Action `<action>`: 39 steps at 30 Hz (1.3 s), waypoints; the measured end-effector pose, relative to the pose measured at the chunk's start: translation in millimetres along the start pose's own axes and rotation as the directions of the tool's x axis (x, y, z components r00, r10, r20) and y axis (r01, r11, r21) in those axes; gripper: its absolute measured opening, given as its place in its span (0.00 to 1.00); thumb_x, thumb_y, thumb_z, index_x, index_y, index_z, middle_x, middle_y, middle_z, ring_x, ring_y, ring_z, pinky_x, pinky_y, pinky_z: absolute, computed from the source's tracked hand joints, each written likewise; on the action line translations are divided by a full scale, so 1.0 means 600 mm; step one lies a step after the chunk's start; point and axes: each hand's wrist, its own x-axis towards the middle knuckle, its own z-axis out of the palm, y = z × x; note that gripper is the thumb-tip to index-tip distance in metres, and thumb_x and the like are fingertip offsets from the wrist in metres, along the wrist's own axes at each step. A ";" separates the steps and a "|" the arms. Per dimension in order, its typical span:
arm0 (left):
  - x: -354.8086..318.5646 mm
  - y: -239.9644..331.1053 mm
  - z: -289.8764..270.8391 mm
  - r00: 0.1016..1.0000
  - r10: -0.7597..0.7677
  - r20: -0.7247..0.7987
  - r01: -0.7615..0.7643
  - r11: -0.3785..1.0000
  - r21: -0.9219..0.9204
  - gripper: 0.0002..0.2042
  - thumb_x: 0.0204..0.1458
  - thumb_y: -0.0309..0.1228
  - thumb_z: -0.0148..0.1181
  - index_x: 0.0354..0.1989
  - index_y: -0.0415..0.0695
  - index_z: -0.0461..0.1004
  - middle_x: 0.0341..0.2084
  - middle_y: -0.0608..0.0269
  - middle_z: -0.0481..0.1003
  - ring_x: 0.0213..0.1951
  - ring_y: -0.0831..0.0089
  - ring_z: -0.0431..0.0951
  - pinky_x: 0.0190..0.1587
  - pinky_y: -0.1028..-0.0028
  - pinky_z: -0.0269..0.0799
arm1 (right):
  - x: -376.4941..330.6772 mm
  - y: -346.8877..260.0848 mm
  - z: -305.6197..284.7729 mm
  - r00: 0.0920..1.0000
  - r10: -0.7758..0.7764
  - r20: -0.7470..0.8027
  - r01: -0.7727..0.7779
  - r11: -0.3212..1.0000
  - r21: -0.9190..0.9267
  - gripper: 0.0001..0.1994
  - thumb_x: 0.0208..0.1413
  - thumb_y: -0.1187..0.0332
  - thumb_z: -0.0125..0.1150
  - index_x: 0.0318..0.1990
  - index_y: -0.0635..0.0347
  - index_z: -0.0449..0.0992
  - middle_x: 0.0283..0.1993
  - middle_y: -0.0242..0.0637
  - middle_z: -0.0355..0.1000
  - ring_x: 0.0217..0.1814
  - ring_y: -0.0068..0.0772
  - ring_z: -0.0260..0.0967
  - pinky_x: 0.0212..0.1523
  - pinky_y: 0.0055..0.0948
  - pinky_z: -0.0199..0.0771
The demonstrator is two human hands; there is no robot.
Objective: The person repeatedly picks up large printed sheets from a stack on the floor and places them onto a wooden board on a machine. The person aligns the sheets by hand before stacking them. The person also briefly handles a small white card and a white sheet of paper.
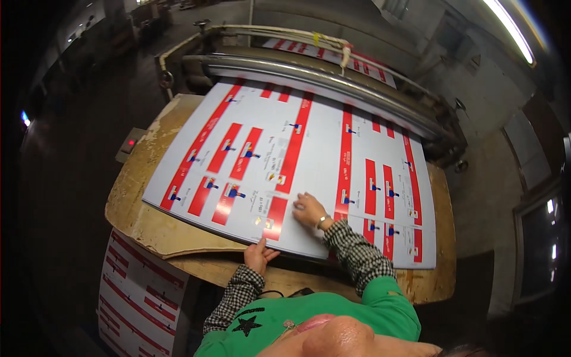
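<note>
A large white printed sheet with red bands and small blue figures lies flat on a worn wooden table, its far edge under a metal roller. At the sheet's near edge is my left hand, fingers stretched apart and touching the edge. My right hand rests on the sheet, further in and to the right. Its fingers are curled together, and what they hold, if anything, is too small to make out. Both forearms wear black-and-white checked sleeves.
The long metal roller spans the table's far side, with a pale pipe frame above it. Wooden table edges show around the sheet. More printed sheets stand below at the left. A small switch box sits at the table's left.
</note>
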 end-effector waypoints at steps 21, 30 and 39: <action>0.126 0.005 -0.006 0.973 -0.008 -0.231 0.010 1.000 0.007 0.11 0.51 0.23 0.43 0.35 0.28 0.69 0.30 0.49 0.73 0.34 0.65 0.78 0.37 0.65 0.77 | -0.069 -0.057 -0.110 0.953 -0.280 -0.118 0.300 0.928 0.222 0.10 0.47 0.71 0.53 0.38 0.63 0.74 0.46 0.44 0.73 0.38 0.44 0.73 0.40 0.32 0.74; 0.112 0.024 0.011 0.997 -0.040 -0.061 0.036 0.998 -0.055 0.15 0.57 0.32 0.46 0.43 0.31 0.64 0.39 0.46 0.72 0.43 0.56 0.75 0.43 0.59 0.75 | -0.012 0.011 -0.027 0.954 -0.297 0.043 0.280 0.933 0.226 0.13 0.44 0.70 0.57 0.40 0.60 0.75 0.48 0.44 0.72 0.48 0.43 0.70 0.48 0.32 0.71; 0.100 0.042 0.026 0.997 -0.071 -0.035 0.065 0.989 -0.134 0.13 0.53 0.31 0.53 0.40 0.31 0.67 0.35 0.51 0.73 0.37 0.61 0.77 0.39 0.66 0.77 | 0.025 0.018 0.031 0.976 -0.211 -0.059 0.218 0.959 0.181 0.40 0.37 0.55 0.69 0.60 0.57 0.60 0.63 0.52 0.55 0.67 0.58 0.45 0.64 0.52 0.46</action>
